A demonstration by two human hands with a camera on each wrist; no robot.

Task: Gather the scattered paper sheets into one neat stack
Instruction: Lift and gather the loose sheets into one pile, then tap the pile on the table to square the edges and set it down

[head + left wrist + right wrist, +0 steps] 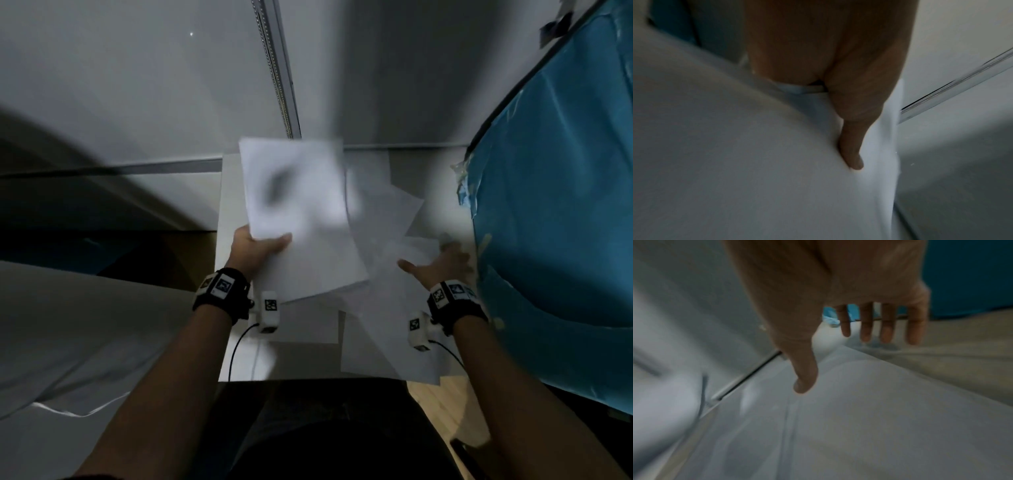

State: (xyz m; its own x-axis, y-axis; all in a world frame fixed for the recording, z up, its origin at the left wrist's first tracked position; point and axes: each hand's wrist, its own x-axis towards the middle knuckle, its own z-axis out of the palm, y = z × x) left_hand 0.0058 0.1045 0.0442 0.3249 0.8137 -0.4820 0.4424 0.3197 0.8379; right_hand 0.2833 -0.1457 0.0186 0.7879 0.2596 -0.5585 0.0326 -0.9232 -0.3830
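My left hand (260,246) pinches a bundle of white paper sheets (294,192) at its near left corner, thumb on top, and holds it lifted over the small white table (228,205). The left wrist view shows the thumb (851,146) pressed on the top sheet (735,162). More loose sheets (380,260) lie fanned across the table's right half. My right hand (442,263) hovers over them with fingers spread and holds nothing. In the right wrist view the straight fingers (888,324) hang above a sheet (869,410).
A blue plastic-covered mass (561,212) crowds the table's right side. A grey wall with a metal rail (277,68) stands behind. White fabric (68,335) lies at the left, and wooden floor (438,404) shows near the table's front right corner.
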